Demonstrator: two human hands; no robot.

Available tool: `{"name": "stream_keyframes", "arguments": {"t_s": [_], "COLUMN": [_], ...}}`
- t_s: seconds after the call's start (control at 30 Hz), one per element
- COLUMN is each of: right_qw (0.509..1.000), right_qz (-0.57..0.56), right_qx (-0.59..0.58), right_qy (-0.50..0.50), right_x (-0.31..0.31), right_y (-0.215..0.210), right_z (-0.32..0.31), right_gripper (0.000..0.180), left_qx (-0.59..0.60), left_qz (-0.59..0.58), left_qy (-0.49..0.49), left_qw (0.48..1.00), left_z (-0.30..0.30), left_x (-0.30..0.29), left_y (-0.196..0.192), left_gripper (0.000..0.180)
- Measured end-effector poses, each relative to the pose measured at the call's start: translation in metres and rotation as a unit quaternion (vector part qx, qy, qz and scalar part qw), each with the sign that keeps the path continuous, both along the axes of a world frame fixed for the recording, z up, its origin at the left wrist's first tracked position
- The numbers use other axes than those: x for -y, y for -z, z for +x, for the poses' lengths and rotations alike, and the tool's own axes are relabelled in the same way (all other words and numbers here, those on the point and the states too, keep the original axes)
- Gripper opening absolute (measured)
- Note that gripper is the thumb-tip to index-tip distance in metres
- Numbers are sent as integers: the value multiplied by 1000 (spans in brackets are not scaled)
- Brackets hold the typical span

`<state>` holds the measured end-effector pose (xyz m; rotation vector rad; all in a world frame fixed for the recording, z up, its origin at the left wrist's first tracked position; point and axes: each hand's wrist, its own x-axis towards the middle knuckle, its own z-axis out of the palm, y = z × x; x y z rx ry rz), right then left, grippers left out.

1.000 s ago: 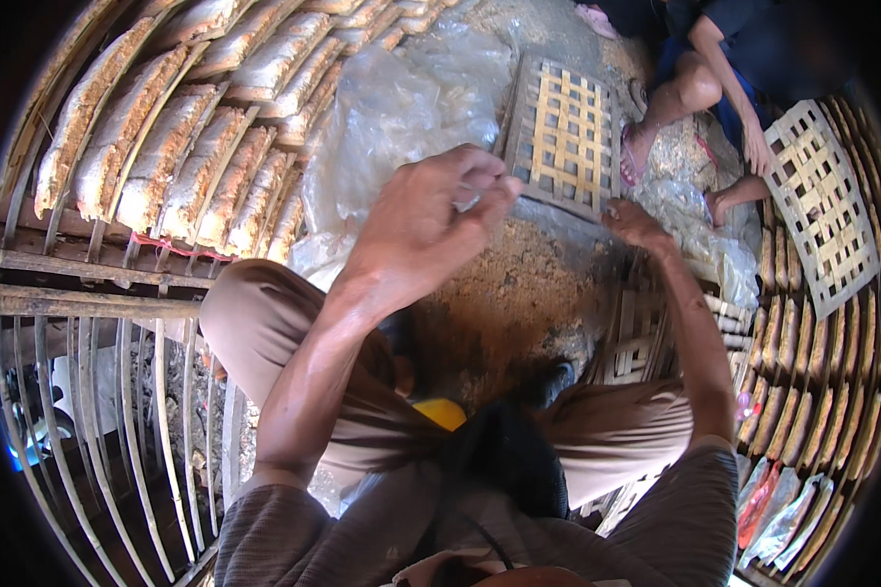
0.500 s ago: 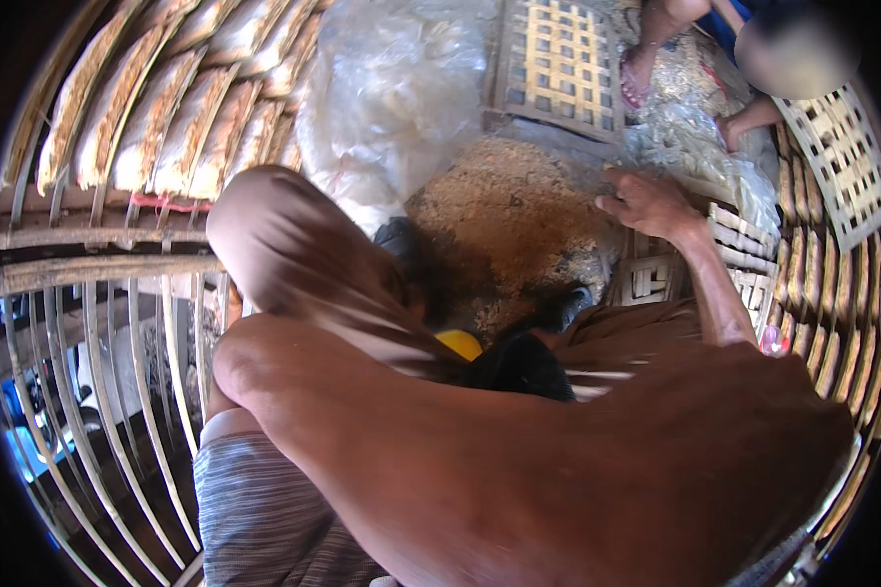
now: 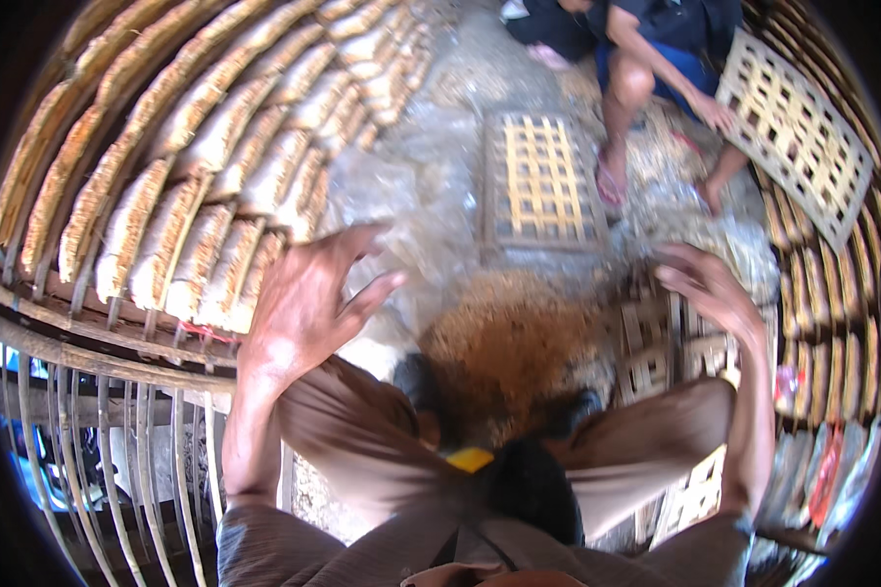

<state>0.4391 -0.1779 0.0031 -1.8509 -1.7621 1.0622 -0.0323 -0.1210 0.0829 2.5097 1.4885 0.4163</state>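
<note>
My left hand (image 3: pixel 308 293) is raised at the left, fingers and thumb apart, with nothing in it. Past it are rows of slats (image 3: pixel 132 230) edged with a crumbly brown and white layer. On the right, my right hand (image 3: pixel 700 279) hovers with fingers stretched out, and I see nothing in it. Beneath it stands woven bamboo latticework (image 3: pixel 646 333), partly hidden. A pile of brown, sawdust-like crumbs (image 3: pixel 509 333) lies between my feet. Beyond the pile, a framed bamboo lattice tray (image 3: pixel 546 186) lies flat on clear plastic sheeting (image 3: pixel 440 196).
At the far right a crouching person's hand (image 3: pixel 712 112) touches a tilted woven lattice panel (image 3: pixel 803 137). Part of another person (image 3: pixel 548 29) shows behind. Stacked slat rows (image 3: pixel 822 323) line the right wall. A barred bamboo railing (image 3: pixel 108 440) runs along my left.
The large bare arm across the lower view is gone, and my left hand, hidden before, now shows raised at the left. My right hand has come off the latticework. The view has shifted.
</note>
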Motion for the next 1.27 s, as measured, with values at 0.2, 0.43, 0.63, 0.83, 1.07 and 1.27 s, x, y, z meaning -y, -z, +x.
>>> {"name": "stream_keyframes", "arguments": {"t_s": [0.2, 0.43, 0.63, 0.83, 1.07, 1.27], "right_qw": [876, 797, 816, 811, 789, 875], "right_qz": [100, 42, 83, 74, -51, -107], "right_qx": [362, 510, 485, 494, 507, 392], "right_qy": [303, 322, 303, 305, 343, 265], "right_x": [149, 235, 201, 181, 191, 186], "right_y": [110, 245, 232, 203, 209, 143], "right_z": [127, 89, 56, 55, 58, 59], "right_gripper": [54, 62, 65, 69, 77, 74], "left_qx": [-27, -84, -206, -211, -157, -62], "left_qz": [-44, 12, -163, -217, -326, -302], "left_qy": [-141, -53, 9, 103, 138, 122], "left_qw": [989, 995, 965, 947, 922, 943], "left_z": [-73, -57, 8, 65, 93, 83], "left_x": [-11, -25, -73, -92, -59, -42], "left_y": [61, 112, 130, 156, 161, 164], "left_gripper": [44, 39, 21, 13, 14, 19]}}
